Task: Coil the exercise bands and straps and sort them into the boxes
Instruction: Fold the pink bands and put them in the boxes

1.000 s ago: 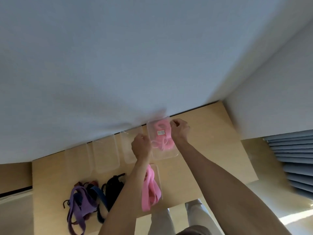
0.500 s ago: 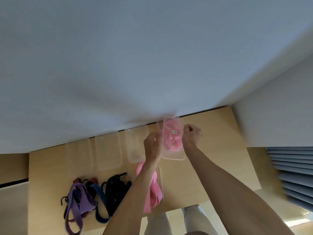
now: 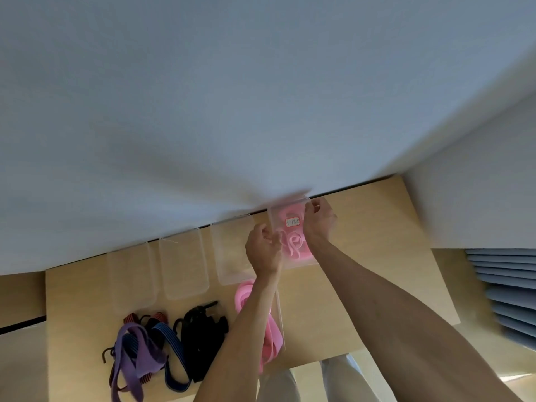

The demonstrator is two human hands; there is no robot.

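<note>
Both hands are working at the clear box (image 3: 293,227) w/ a white label, sitting at the far edge of the wooden table (image 3: 377,256), up against the wall. Left hand (image 3: 262,249) is curling its fingers round the box's near-left rim; right hand (image 3: 317,219) is gripping the far-right rim, fingers bent over the edge. Coiled pink bands (image 3: 295,245) are lying inside that box. Three more clear boxes are lining up to its left, nearest one (image 3: 232,250) just beside the left hand, then a middle one (image 3: 182,265) and a far-left one (image 3: 130,280); contents can't be made out. Another pink band (image 3: 269,329) is lying under the left forearm on what looks like a clear lid, unsure. Near the table's front-left, a purple strap (image 3: 136,355), blue striped cord (image 3: 171,352) & black strap bundle (image 3: 203,329) are lying tangled together.
</note>
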